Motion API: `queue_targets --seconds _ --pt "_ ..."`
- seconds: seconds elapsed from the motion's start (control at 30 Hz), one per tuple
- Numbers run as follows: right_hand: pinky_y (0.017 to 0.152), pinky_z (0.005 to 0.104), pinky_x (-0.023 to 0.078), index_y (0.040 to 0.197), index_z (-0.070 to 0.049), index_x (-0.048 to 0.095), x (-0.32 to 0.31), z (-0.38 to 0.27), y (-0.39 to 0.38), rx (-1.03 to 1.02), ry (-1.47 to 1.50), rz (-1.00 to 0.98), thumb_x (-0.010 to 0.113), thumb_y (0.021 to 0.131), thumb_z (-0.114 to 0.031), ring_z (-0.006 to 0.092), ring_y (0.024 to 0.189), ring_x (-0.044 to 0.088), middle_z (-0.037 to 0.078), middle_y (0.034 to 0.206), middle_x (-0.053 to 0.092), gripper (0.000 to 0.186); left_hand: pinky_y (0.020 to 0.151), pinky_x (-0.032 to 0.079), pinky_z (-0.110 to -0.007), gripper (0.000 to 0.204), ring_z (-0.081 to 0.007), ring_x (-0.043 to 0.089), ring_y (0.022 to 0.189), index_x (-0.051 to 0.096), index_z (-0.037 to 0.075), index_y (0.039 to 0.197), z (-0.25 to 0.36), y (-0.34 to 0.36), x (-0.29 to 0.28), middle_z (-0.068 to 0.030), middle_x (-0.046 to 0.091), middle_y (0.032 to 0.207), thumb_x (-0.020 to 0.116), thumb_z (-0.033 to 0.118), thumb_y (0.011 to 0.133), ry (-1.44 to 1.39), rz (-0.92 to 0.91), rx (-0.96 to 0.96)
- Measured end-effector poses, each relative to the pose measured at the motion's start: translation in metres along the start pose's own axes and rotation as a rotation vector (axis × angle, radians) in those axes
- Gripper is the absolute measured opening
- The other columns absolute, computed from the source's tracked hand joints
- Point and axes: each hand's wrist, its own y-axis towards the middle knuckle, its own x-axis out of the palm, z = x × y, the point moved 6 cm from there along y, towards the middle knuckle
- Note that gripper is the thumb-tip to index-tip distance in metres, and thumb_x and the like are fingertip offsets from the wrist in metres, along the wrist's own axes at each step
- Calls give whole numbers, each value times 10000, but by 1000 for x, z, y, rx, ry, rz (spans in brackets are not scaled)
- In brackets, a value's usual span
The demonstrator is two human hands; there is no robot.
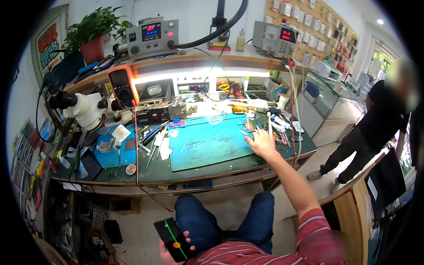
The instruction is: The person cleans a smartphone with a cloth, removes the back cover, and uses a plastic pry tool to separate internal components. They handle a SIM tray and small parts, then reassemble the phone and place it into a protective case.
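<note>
Striped red shirt fabric [251, 254] is filling the lower edge, nearest the camera, with blue jeans [194, 212] showing just beyond it. Beside the jeans, the person's left grip [188, 240] is closing around a dark phone [171, 238], the fingers pressing along its right edge and the thumb lying on the left side. The phone is tilting, its screen facing up and showing a green lengthwise line and an orange spot; it is hanging in front of the counter [212, 173], well below the work surface.

The right grip [263, 145] is reaching forward over the right end of a large blue mat [203, 145], its fingers spreading apart, close to a slender pale tool [269, 123] and other small tools. Whether the fingertips are touching anything, I cannot tell.

On the left of the counter, a smaller blue mat [111, 158] is carrying small parts, with a white microscope [87, 110] standing behind it. An orange multimeter [120, 86] is leaning upright, its red lead [137, 154] trailing down over the front edge. On the shelf above, a grey instrument [153, 37] is showing lit digits beside a potted plant [93, 37]. At the right, another person [366, 128] in dark clothes is standing on the floor.
</note>
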Motion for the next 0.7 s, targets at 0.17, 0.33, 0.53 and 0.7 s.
queue_targets --seconds 0.17,0.33,0.53,0.7 --pt "950 476 512 1082 -50 725 -8 31 5 -45 18 147 540 982 -640 348 1084 676 169 1110 720 625 936 486 -588 865 -365 604 1215 346 68 1588 -5 -1 12 -252 483 1508 327 720 1021 90 113 52" --pt "883 463 545 1044 -72 732 -33 62 81 -58 -59 346 670 940 -278 345 996 685 158 1046 725 238 1005 500 -605 800 -399 584 1272 351 96 1598 4 16 20 -237 466 1553 480 624 1011 269 54 -31" --pt "917 455 553 1018 -109 747 -26 40 170 -165 -27 348 728 875 -346 319 1039 693 138 1071 741 278 917 542 -564 748 -366 629 1182 408 74 1564 -2 42 33 -238 539 1481 419 609 1041 559 293 30" --pt "975 453 522 940 -86 743 26 48 210 -307 -334 356 757 787 -269 299 1062 697 105 976 752 239 891 540 -561 732 -357 638 1129 500 69 1493 0 79 63 -232 594 1417 371 634 1047 662 348 12"
